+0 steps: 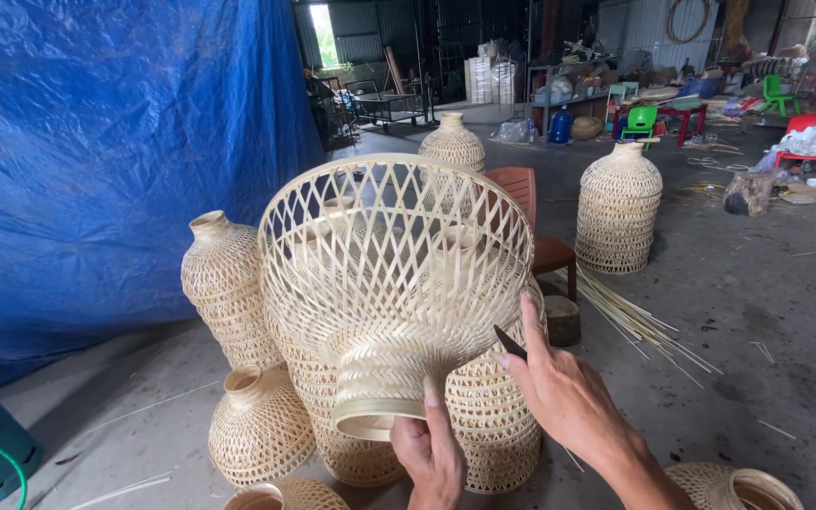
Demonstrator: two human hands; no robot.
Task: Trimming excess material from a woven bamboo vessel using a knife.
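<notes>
The person holds a woven bamboo basket (394,283) up in front of them, tipped so that its wide open mouth faces away and its narrow neck points down toward the hands. The left hand (432,451) has its grip clamped on the rim of that neck, thumb lying up against the tight weave. The right hand (559,387) rests against the lower right side of the basket, forefinger stretched up along the lattice; its fingers close around a dark blade (510,342), whose tip lies against the weave.

Behind and under the held basket, other baskets of the same make stand and lie on the concrete floor (757,312): a tall one (224,283) at the left, a rounder one (259,425) lying below it, a stack (484,416) right under the hands, and two upright ones farther back (619,208) (452,142). A brown chair (535,222) stands just behind the held basket, and a bundle of loose bamboo strips (635,316) lies on the floor to its right. A blue tarp (115,142) hangs along the left side. Small green and red chairs (641,121) (809,132) sit well back, near cluttered shelves.
</notes>
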